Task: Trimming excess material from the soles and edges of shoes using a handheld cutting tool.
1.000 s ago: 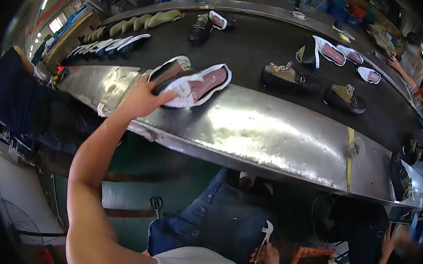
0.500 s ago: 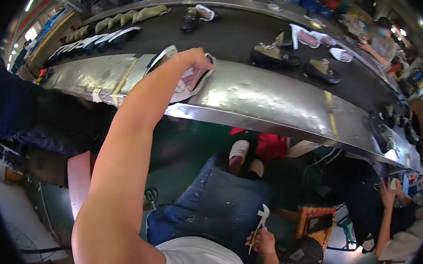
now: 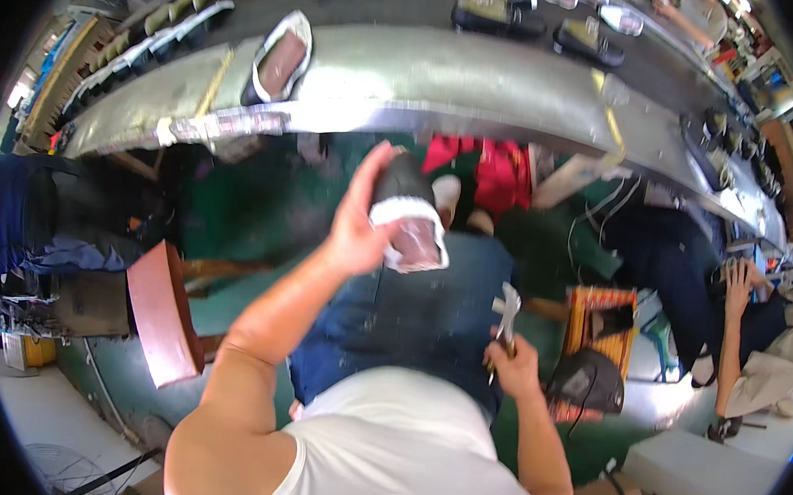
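Observation:
My left hand (image 3: pixel 356 231) is wrapped round a dark shoe upper on a last (image 3: pixel 403 178), held in the air above my lap. Its white lining edge and pinkish sole side face me, with the toe pointing away. Down at the right, my right hand (image 3: pixel 517 364) grips a pair of lasting pincers (image 3: pixel 508 315) by the handles, the silver curved head upward. A second lasted shoe (image 3: pixel 282 63) lies sole side up on the metal ledge (image 3: pixel 409 69), to the left beyond my left hand.
Behind the ledge, a dark conveyor belt (image 3: pixel 386 6) carries several dark and olive shoes (image 3: pixel 590 40). A reddish board (image 3: pixel 164 314) stands at my left, and an orange woven stool (image 3: pixel 576 311) with a black cap (image 3: pixel 587 380) at my right. Another person's arm (image 3: pixel 732 335) shows farther right.
My left hand has come back from the ledge toward my lap, bringing a shoe with it. The other shoe stays on the ledge. My right hand still grips the pincers; the view has tilted downward.

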Tool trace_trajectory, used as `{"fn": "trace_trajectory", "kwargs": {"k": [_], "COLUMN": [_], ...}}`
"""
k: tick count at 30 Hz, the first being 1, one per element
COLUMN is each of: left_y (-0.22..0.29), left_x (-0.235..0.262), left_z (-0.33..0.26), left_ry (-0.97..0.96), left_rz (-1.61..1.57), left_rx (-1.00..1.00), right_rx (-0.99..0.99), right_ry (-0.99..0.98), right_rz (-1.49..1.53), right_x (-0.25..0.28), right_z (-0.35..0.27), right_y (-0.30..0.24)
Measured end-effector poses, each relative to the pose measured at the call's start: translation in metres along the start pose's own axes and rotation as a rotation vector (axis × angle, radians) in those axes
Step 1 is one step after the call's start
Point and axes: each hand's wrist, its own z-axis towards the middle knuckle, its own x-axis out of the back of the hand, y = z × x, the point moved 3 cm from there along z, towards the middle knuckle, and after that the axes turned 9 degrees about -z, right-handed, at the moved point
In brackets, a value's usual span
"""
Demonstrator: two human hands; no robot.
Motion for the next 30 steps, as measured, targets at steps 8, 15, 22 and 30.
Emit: {"fn": "trace_trajectory", "kwargs": {"k": [8,15,22,30], "left_y": [-0.019,0.0,-0.006,-0.034], "left_x": [-0.082,-0.082,-0.11,-0.13], "left_z": [-0.144,-0.133,-0.126,-0.098], "left_ry": [-0.298,-0.622,-0.31,-0.276], "left_rz": [0.086,-0.054,-0.189,-0.379], "left_rx": [-0.252,0.162,0.334,0.59], "right_rx": [0.271,0.366,0.578,0.576], "right_ry": [0.154,0.044,0.138,0.258], "right_rz": [-0.094,-0.009,0.14,0.185], "right_x": [-0.003,-0.03,-0.047,-0.046], "right_z": [-0.008,-0.02,-0.021,-0.008], "right_y": [-0.06,-0.07,-0.047,-0.039]}}
